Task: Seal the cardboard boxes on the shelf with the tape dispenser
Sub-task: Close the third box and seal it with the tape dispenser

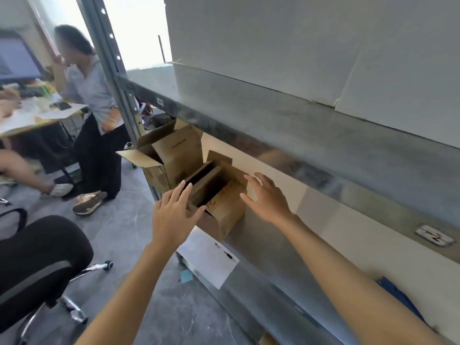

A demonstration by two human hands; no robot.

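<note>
Two cardboard boxes stand open at the left end of a metal shelf (323, 210). The nearer box (221, 207) has its flaps raised over a dark interior, and the farther box (174, 153) sits just behind it by the upright. A person's left hand (171, 212) and right hand (266, 197) flank the nearer box, both empty, with fingers straight and spread. The left fingertips are at the left flap and the right hand is close to the right flap; contact cannot be confirmed. No tape dispenser is in view.

The step in hand appears to be folding the flaps shut. It would go best with the short flaps pressed down first, then the long ones brought flush along the centre, one palm holding the seam flat for taping.

Orange handwriting on the nearer box and a printed word on the farther box are too blurred to read. A tag (160, 102) on the beam above seems to read "C1". A white sheet (209, 257) hangs from the shelf edge, its print illegible.
</note>
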